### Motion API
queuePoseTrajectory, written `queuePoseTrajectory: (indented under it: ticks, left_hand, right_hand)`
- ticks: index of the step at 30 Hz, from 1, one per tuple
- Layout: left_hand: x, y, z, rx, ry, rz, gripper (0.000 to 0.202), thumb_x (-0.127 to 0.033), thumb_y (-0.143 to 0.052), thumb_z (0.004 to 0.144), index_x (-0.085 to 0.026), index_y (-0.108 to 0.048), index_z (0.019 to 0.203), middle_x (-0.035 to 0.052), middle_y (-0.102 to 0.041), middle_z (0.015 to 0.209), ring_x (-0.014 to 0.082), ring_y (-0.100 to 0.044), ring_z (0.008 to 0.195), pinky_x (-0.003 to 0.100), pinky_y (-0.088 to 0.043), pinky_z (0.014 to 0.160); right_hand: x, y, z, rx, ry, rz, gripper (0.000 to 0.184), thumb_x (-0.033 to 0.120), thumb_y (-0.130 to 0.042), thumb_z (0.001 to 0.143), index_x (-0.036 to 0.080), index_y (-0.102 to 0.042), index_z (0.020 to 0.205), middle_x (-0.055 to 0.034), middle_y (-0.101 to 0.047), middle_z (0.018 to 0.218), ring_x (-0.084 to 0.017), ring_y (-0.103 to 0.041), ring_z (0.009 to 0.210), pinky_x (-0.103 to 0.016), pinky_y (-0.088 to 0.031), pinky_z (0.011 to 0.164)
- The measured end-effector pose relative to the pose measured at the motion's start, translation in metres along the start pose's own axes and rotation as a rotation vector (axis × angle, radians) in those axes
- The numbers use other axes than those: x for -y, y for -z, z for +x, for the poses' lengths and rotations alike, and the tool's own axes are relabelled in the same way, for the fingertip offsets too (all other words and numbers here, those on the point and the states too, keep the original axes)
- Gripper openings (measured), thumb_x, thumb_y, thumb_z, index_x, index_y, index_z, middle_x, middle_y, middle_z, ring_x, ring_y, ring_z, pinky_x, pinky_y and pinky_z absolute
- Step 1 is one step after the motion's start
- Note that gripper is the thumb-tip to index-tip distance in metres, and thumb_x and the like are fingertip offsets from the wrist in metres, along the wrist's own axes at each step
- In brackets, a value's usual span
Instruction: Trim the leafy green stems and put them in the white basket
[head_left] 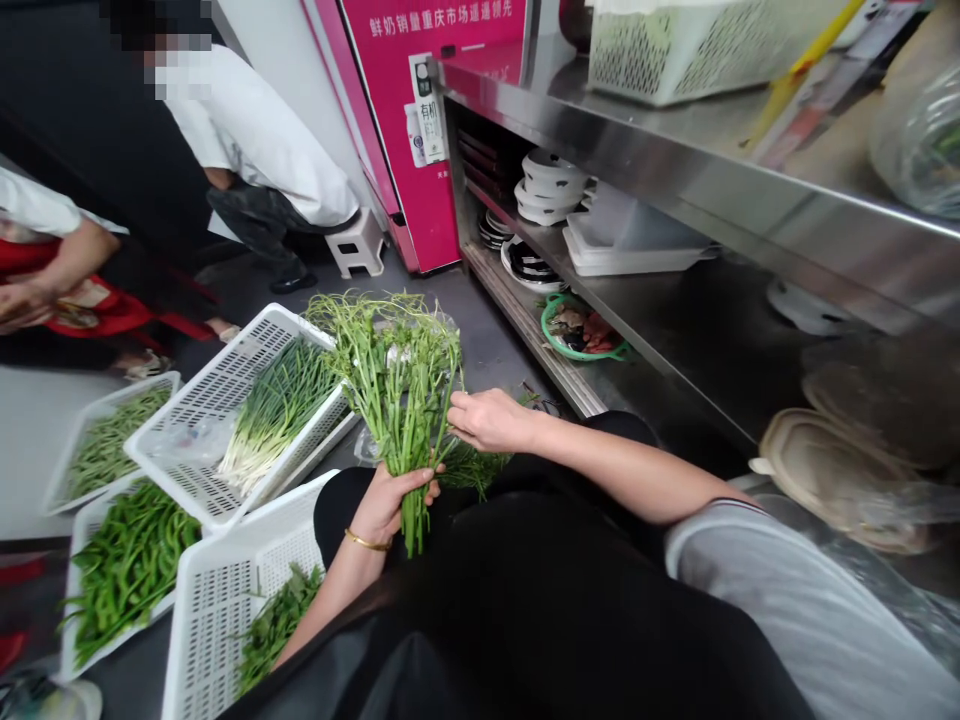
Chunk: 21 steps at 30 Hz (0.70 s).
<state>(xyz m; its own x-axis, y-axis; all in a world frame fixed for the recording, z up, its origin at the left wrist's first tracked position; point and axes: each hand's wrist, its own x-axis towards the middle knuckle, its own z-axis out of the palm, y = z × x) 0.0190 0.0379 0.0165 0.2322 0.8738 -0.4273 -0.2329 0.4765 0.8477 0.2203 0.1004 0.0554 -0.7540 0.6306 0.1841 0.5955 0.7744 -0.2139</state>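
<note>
Green bunch of stalks (399,395) | left hand (386,502) clenched round its base | right hand (489,420) pinching its side

Four white baskets (255,340) of greens on the floor, a fifth basket (675,50) up on the tabletop (675,140); one bunch of green stems (397,390), two hands (386,500), one stool (358,243).

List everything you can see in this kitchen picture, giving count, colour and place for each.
stem bunch: one, green, centre, above the lap
baskets: at least four, white, floor left, holding greens
scallions: one heap, green-white, tilted basket
vending machine: one, pink, back
stool: one, white, beside machine
shelf unit: one, steel, right
plates: several, white, middle shelf
other people: two, far left
bracelet: one, gold, left wrist
left hand: grips bunch's lower stems
right hand: touches bunch's side
</note>
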Motion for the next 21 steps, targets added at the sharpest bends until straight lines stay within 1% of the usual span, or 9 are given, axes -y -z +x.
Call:
queuePoseTrajectory:
  ticks: [4, 7, 8, 10, 12, 15, 17, 19, 21]
  left_hand:
    - [0.002, 0.004, -0.001, -0.028, -0.041, 0.033, 0.021, -0.017, -0.075, 0.061, -0.01, -0.065, 0.077, 0.0059, -0.067, 0.068, 0.0093, -0.054, 0.045, 0.021, -0.043, 0.043]
    - [0.003, 0.009, -0.004, -0.034, -0.057, 0.095, 0.017, -0.019, -0.073, 0.063, -0.01, -0.066, 0.075, 0.0062, -0.067, 0.065, 0.0093, -0.053, 0.045, 0.021, -0.042, 0.044]
    - [0.003, 0.01, -0.005, -0.044, -0.058, 0.122, 0.016, -0.02, -0.073, 0.063, -0.01, -0.066, 0.073, 0.0056, -0.066, 0.062, 0.0096, -0.053, 0.045, 0.021, -0.042, 0.044]
    - [0.004, 0.011, -0.005, -0.066, -0.047, 0.193, 0.015, -0.022, -0.073, 0.063, -0.01, -0.067, 0.071, 0.0042, -0.062, 0.054, 0.0102, -0.053, 0.044, 0.021, -0.042, 0.044]
    - [0.004, 0.011, -0.005, -0.071, -0.028, 0.266, 0.015, -0.024, -0.073, 0.064, -0.01, -0.067, 0.069, 0.0037, -0.061, 0.05, 0.0107, -0.053, 0.044, 0.021, -0.042, 0.043]
    - [0.003, 0.012, -0.005, -0.051, -0.017, 0.361, 0.016, -0.025, -0.072, 0.064, -0.01, -0.066, 0.067, 0.004, -0.061, 0.05, 0.0103, -0.052, 0.042, 0.02, -0.041, 0.042]
    - [0.002, 0.013, -0.005, -0.045, -0.01, 0.412, 0.016, -0.025, -0.072, 0.065, -0.01, -0.065, 0.067, 0.004, -0.061, 0.05, 0.0104, -0.052, 0.042, 0.02, -0.041, 0.042]
    - [-0.001, 0.015, -0.007, -0.039, -0.002, 0.439, 0.017, -0.025, -0.073, 0.064, -0.01, -0.065, 0.067, 0.0043, -0.062, 0.051, 0.0112, -0.053, 0.043, 0.021, -0.042, 0.043]
    - [-0.004, 0.016, -0.008, -0.034, -0.001, 0.441, 0.017, -0.026, -0.073, 0.064, -0.01, -0.065, 0.067, 0.0043, -0.062, 0.051, 0.0119, -0.054, 0.044, 0.021, -0.043, 0.044]
  right_hand:
    - [-0.019, 0.004, -0.006, -0.346, -0.234, 0.6, 0.023, 0.033, -0.046, 0.085, 0.016, -0.052, 0.071, -0.0011, -0.051, 0.068, -0.01, -0.049, 0.062, -0.022, -0.035, 0.054]
    - [-0.047, 0.031, -0.023, -0.619, -0.485, 1.01, 0.029, 0.046, -0.045, 0.084, 0.019, -0.045, 0.073, 0.0057, -0.038, 0.055, -0.007, -0.034, 0.045, -0.019, -0.026, 0.043]
    - [-0.054, 0.043, -0.029, -0.689, -0.506, 1.045, 0.03, 0.049, -0.044, 0.084, 0.02, -0.044, 0.075, 0.006, -0.037, 0.056, -0.006, -0.031, 0.043, -0.019, -0.023, 0.042]
    - [-0.059, 0.065, -0.037, -0.775, -0.483, 0.911, 0.029, 0.049, -0.041, 0.087, 0.021, -0.045, 0.08, 0.0034, -0.046, 0.065, -0.006, -0.033, 0.045, -0.019, -0.024, 0.043]
    - [-0.052, 0.078, -0.037, -0.658, -0.393, 0.589, 0.027, 0.045, -0.04, 0.089, 0.02, -0.048, 0.082, -0.0005, -0.054, 0.074, -0.007, -0.041, 0.053, -0.021, -0.028, 0.048]
    - [-0.034, 0.076, -0.026, -0.195, -0.15, 0.078, 0.019, 0.032, -0.042, 0.089, 0.016, -0.053, 0.088, -0.0039, -0.059, 0.076, -0.011, -0.048, 0.061, -0.023, -0.027, 0.052]
    - [-0.03, 0.067, -0.017, 0.046, 0.002, -0.148, 0.017, 0.019, -0.038, 0.089, 0.016, -0.054, 0.095, -0.0052, -0.061, 0.076, -0.012, -0.048, 0.059, -0.024, -0.024, 0.052]
    - [-0.033, 0.06, -0.013, 0.171, 0.088, -0.261, 0.022, 0.011, -0.037, 0.087, 0.015, -0.056, 0.096, -0.006, -0.061, 0.078, -0.012, -0.049, 0.058, -0.025, -0.023, 0.051]
    - [-0.039, 0.058, -0.013, 0.218, 0.111, -0.274, 0.02, 0.011, -0.04, 0.086, 0.015, -0.059, 0.09, -0.0062, -0.062, 0.077, -0.012, -0.051, 0.059, -0.025, -0.022, 0.051]
